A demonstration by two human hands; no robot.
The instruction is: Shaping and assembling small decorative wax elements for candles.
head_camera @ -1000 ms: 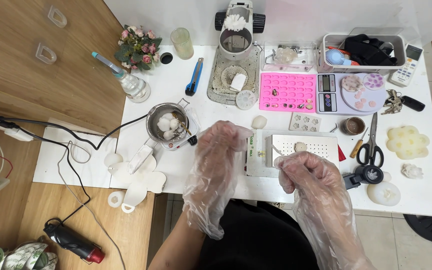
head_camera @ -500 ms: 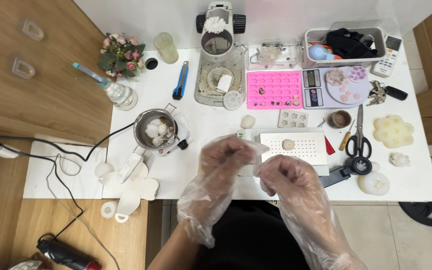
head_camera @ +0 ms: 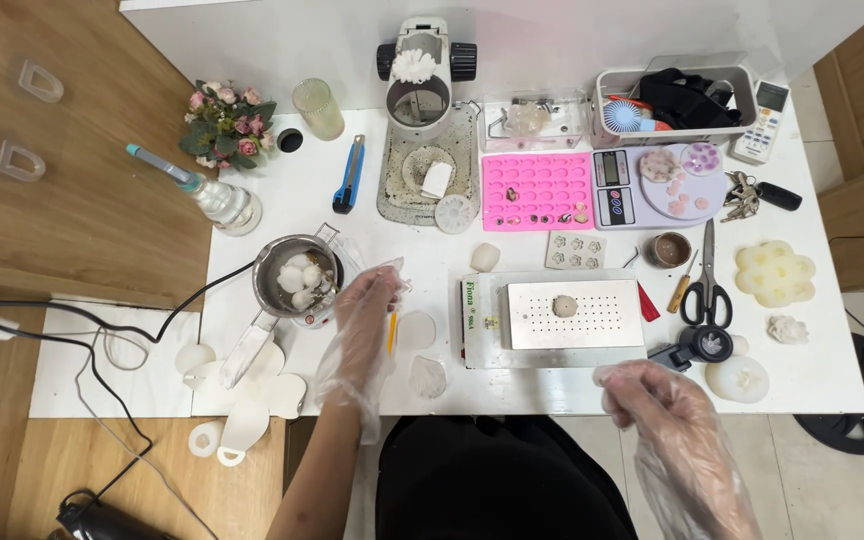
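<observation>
Clear plastic gloves cover both of my hands. My left hand (head_camera: 367,305) reaches over the white table (head_camera: 812,385) with fingers loosely spread, empty as far as I can tell, its fingertips just beside the small steel pot (head_camera: 297,280) that holds pale lumps. A thin orange stick (head_camera: 391,330) lies on the table right next to this hand, and I cannot tell whether the palm touches it. My right hand (head_camera: 652,395) hangs at the near table edge, fingers curled inward in a loose fist; whether anything is pinched inside I cannot tell.

Between the hands sit two pale round discs (head_camera: 417,330), one nearer the edge than the other. Just above my right hand lies the flat perforated metal plate (head_camera: 577,315) with a small beige lump (head_camera: 564,305) on its middle. Right of the plate lie black-handled scissors (head_camera: 707,285), and beyond them a cream flower-shaped piece (head_camera: 774,272). Farther back I see a pink silicone mould tray (head_camera: 537,190), a digital scale (head_camera: 612,188), a blue utility knife (head_camera: 349,172) and a small bouquet of pink flowers (head_camera: 224,115).
</observation>
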